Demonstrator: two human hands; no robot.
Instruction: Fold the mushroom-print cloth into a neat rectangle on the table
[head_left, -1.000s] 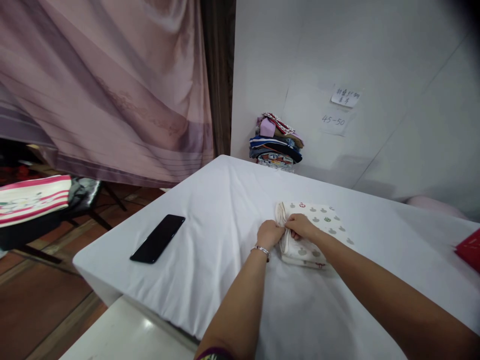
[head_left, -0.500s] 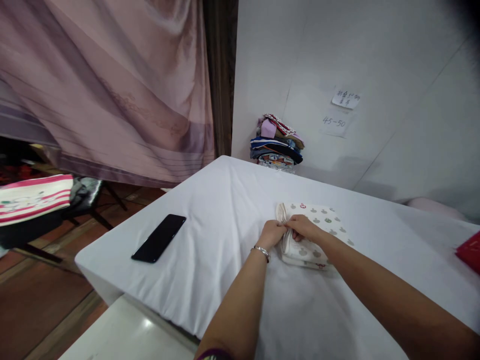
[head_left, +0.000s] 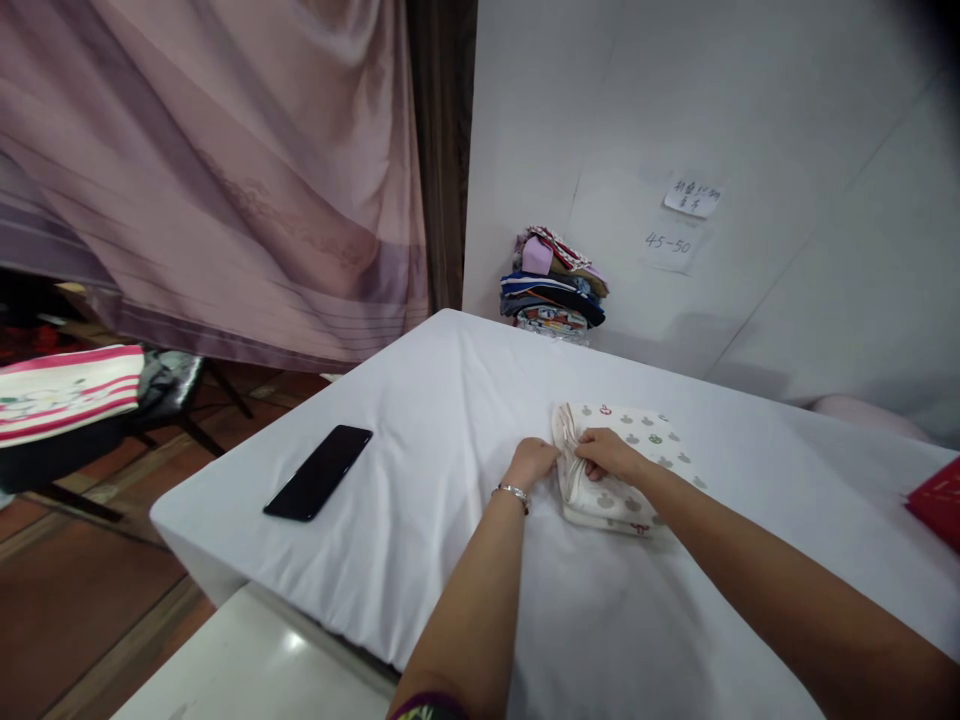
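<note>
Paper (head_left: 670,249) on the wall (head_left: 780,150) reads "45-50"; handwriting on the note (head_left: 691,198) above blurs. On the table (head_left: 405,470) lies folded cloth (head_left: 636,420), its edge pinched in the right hand (head_left: 606,453); whether the left hand (head_left: 534,459) beside it grips, I cannot tell.

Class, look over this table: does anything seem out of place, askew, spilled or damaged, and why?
Nothing looks spilled or damaged. The patterned cloth seems slightly untidy: layers bunch unevenly along its left edge. The white tablecloth is wrinkled between the phone and the left hand.
</note>
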